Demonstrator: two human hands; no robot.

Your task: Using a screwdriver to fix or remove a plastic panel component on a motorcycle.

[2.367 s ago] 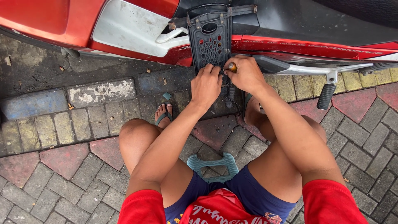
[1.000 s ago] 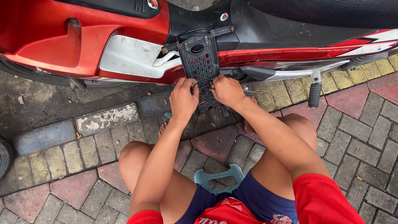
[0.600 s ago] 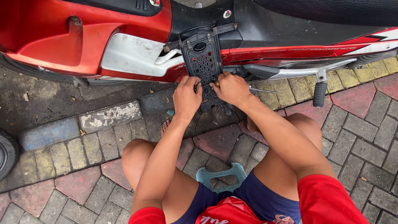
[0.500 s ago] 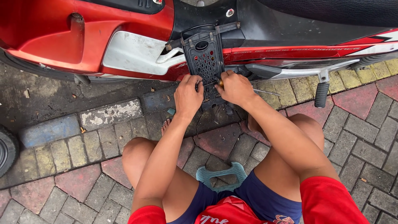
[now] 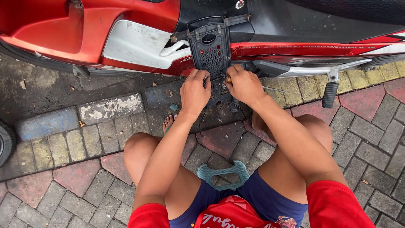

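Observation:
A red and black motorbike (image 5: 93,33) stands across the top of the view. From its side hangs a black perforated plastic panel (image 5: 210,50). My left hand (image 5: 195,93) grips the panel's lower left edge. My right hand (image 5: 244,86) is closed at the panel's lower right, around a small tool with a yellowish handle (image 5: 228,79). Its tip is hidden behind the fingers. I sit low on a small teal plastic stool (image 5: 223,174), knees spread to either side.
The ground is paved with grey, red and yellow bricks (image 5: 67,147). A black footpeg (image 5: 329,93) on a silver bar sticks out at the right. Part of a black tyre (image 5: 5,141) shows at the left edge. My bare foot (image 5: 168,123) rests under the panel.
The view has shifted slightly and both hands have stayed at the bottom of the panel, the right hand working at its lower right corner.

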